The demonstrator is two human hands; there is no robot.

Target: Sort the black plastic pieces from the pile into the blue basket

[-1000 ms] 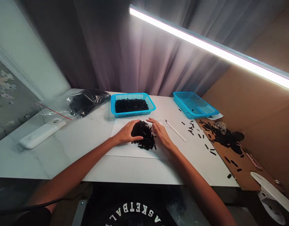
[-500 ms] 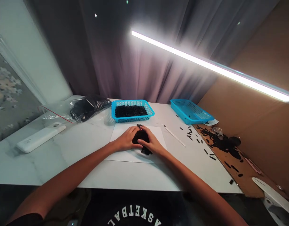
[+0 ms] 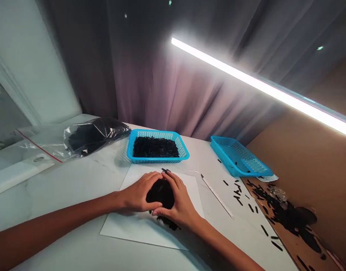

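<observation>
A heap of small black strips (image 3: 161, 194) lies on a white sheet of paper (image 3: 128, 229). My left hand (image 3: 139, 192) curves around its left side, and my right hand (image 3: 181, 201) curves around its right side. The fingertips meet at the far edge and the thumbs come together at the near edge, forming a ring about the dark heap. Some loose strips stick out beyond the fingers, and more lie below the right thumb. What exactly the strips are, I cannot tell.
Behind the paper stands a blue basket (image 3: 157, 161) filled with black strips; a second blue basket (image 3: 232, 167) with a few is at right. A clear bag (image 3: 96, 135) of black material lies left. Near a thin white stick (image 3: 217, 196), loose strips scatter toward the cardboard (image 3: 288, 241).
The view has shifted nearer, and the hands and paper appear larger and lower. My hands stay cupped around the heap, with the thumbs now touching at the near side.
</observation>
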